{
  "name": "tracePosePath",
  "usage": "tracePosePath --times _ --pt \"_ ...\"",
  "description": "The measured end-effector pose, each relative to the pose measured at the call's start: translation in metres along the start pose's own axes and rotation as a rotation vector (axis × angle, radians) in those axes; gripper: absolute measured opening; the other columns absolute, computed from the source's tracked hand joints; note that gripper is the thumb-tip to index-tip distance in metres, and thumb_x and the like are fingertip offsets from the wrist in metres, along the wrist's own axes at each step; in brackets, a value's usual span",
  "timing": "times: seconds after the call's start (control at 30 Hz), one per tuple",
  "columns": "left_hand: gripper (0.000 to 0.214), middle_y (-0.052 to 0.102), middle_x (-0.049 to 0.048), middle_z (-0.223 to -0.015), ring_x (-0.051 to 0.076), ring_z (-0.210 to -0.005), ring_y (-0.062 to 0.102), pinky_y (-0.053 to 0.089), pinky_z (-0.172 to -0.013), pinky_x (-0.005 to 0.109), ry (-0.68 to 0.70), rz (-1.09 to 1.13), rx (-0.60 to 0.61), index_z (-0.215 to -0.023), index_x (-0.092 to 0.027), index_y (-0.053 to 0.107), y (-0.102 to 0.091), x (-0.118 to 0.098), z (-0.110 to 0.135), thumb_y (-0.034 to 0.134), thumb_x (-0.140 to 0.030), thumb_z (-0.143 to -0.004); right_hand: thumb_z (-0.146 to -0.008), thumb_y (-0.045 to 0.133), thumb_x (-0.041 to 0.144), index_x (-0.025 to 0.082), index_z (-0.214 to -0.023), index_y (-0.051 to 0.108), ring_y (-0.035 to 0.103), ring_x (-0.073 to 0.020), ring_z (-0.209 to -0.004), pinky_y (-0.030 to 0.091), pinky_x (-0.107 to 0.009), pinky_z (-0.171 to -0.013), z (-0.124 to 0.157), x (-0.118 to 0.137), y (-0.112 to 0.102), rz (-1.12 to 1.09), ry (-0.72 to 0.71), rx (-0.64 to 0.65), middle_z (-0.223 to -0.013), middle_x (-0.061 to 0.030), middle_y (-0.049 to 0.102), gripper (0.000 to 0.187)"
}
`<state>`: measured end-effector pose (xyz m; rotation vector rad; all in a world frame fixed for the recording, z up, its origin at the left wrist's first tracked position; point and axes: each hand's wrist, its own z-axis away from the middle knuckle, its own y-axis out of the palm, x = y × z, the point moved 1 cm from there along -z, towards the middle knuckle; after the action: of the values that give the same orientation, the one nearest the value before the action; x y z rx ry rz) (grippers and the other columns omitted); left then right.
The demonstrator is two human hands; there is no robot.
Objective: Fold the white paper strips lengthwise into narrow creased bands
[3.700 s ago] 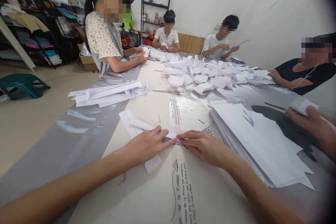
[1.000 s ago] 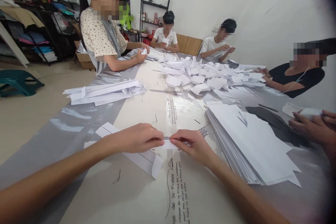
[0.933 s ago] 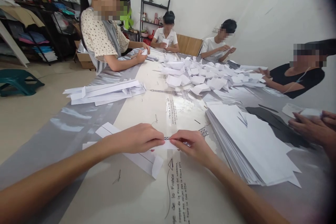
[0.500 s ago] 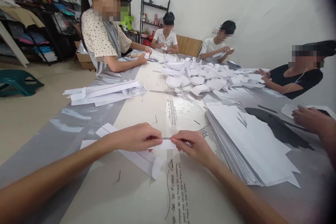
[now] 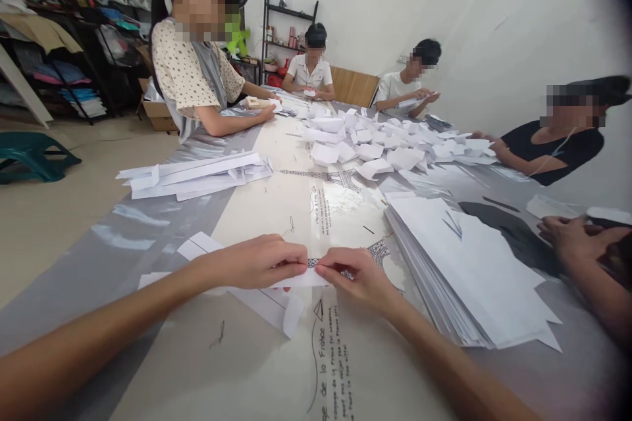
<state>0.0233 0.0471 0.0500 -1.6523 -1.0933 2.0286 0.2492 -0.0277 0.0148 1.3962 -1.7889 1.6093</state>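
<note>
Between my two hands is a narrow white paper strip (image 5: 311,278), its edge pinched near the middle of the table. My left hand (image 5: 276,260) grips it with thumb and fingers from the left. From the right, my right hand (image 5: 353,270) pinches the same edge, the fingertips of both hands close together. Much of the strip is hidden behind my fingers. Under and beside my left forearm lie folded paper pieces (image 5: 269,309) with dark lines on them. A thick stack of white paper sheets (image 5: 469,270) stands right of my right hand.
Folded paper strips (image 5: 197,174) lie at the left edge of the printed tablecloth (image 5: 237,368). A heap of folded white papers (image 5: 375,138) spreads over the far table. Several co-workers sit around it; another person's hands (image 5: 577,240) are at the right. A green stool (image 5: 37,154) stands left.
My hands have drawn slightly closer together along the paper's edge, which sits a little lower. At the right, the other person's hands have come further into view.
</note>
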Motion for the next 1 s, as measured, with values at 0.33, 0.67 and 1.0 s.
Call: tracePosePath --times 0.33,0.67,1.0 --pt "0.033 0.067 -0.0038 -0.069 0.010 -0.057 0.059 0.041 -0.058 0.021 0.047 0.054 0.086 -0.077 -0.020 0.047 -0.001 0.001 0.002 0.039 -0.029 -0.107 -0.097 0.062 0.026 0.020 -0.085 0.071 0.049 -0.0105 -0.060 0.039 -0.025 -0.054 0.001 0.012 -0.007 -0.015 -0.006 0.087 -0.071 0.0008 0.064 0.016" --pt "0.040 0.069 -0.0016 -0.069 0.011 -0.058 0.062 0.043 -0.060 0.022 0.023 0.057 0.133 -0.073 -0.019 0.054 -0.011 0.009 0.003 0.041 -0.034 -0.107 -0.102 0.056 0.026 0.019 -0.079 0.067 0.044 -0.0101 -0.059 0.037 -0.025 -0.057 0.001 0.007 -0.014 0.127 -0.043 0.093 -0.068 0.0022 0.058 0.026" --pt "0.040 0.067 -0.0015 -0.065 0.011 -0.055 0.060 0.039 -0.056 0.023 0.026 -0.057 0.070 -0.074 -0.019 0.064 -0.013 0.004 0.005 0.047 -0.035 -0.106 -0.105 0.052 0.027 0.019 -0.084 0.069 0.043 -0.0099 -0.059 0.035 -0.026 -0.056 0.001 0.012 -0.007 0.238 -0.091 0.123 -0.070 0.0021 0.055 0.028"
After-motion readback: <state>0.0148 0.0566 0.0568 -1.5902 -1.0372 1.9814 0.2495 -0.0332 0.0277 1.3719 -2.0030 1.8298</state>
